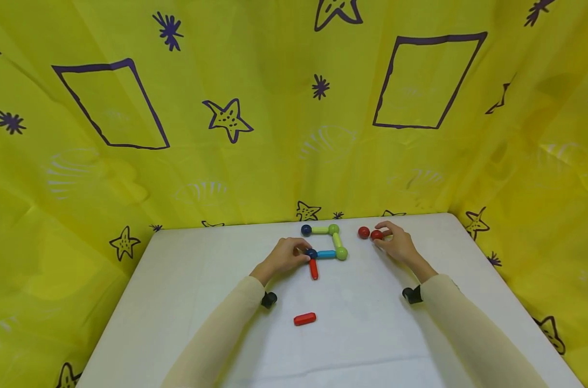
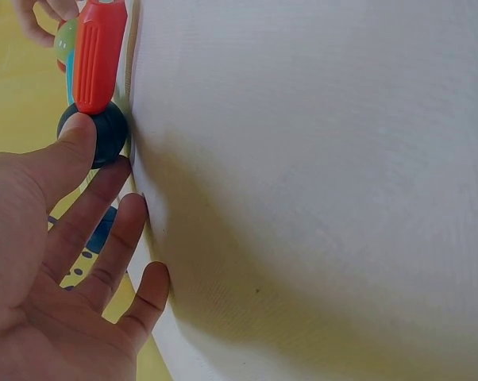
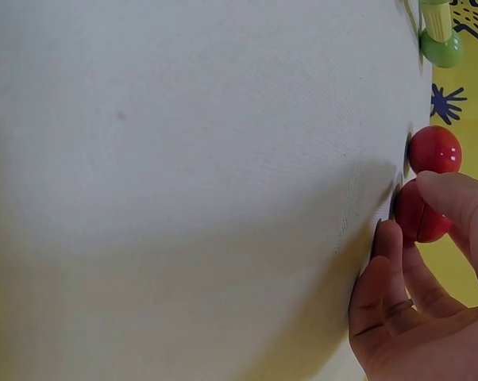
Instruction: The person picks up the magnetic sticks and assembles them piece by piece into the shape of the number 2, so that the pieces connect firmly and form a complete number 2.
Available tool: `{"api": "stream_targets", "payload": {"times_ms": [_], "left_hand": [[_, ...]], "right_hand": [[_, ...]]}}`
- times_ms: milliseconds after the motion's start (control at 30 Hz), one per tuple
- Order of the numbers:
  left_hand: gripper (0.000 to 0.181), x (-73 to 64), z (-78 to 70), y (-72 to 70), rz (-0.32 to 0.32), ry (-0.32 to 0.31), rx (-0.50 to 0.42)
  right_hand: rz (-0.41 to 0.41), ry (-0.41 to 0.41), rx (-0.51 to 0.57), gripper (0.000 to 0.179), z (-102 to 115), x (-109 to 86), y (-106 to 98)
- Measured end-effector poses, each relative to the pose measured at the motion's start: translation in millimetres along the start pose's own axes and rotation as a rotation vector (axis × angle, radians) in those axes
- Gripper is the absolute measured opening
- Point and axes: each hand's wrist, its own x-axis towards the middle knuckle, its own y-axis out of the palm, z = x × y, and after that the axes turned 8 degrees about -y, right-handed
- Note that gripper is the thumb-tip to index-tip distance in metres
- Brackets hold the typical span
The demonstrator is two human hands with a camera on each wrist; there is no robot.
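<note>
Trouble, as we judge, can start on either side of the light-blue rod (image 1: 326,254), which we take as our mark. At its left end sits the near navy ball (image 1: 311,254), which the left hand (image 1: 286,256) pinches between thumb and finger. At its right end is the near green ball (image 1: 341,253); from there the side lime rod (image 1: 337,240) and the far lime rod (image 1: 320,230) continue on the mark's far side. If the left hand twists or lifts, we fear that the light-blue rod comes off, because the pull passes through its joint; how strongly this joint holds, we cannot tell. The joined red rod (image 1: 314,269), on the near side of our mark, has a free end, so a small bump could swing it.

To the right of the mark and somewhat beyond it, the right hand (image 1: 395,245) pinches the held red ball (image 1: 376,235). The free red ball (image 1: 364,232) is just beside, toward our mark; whether the two balls touch, we cannot surely tell. A careless push may send the free one rolling, since it is round and no hand holds it. The loose red rod (image 1: 305,319) lies on the near side of our mark, well apart from it, where a low sleeve (image 1: 221,328) could knock it.
</note>
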Motion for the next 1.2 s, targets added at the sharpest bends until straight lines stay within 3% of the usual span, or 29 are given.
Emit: {"api": "stream_targets", "payload": {"times_ms": [333,800,1200], "left_hand": [[0.024,0.4,1.2,0.6,-0.013,0.024,0.0],[0.025,-0.2,1.0,1.1,-0.007,0.012,-0.003],[0.024,-2.7,-1.2,-0.3,-0.004,0.015,-0.012]], "right_hand": [[-0.003,0.005,-0.014,0.038,-0.6,1.0,2.2],[0.002,0.014,-0.021,0.038,1.2,0.4,1.4],[0.025,-0.063,-0.062,0.034,0.0,0.1,-3.4]]}}
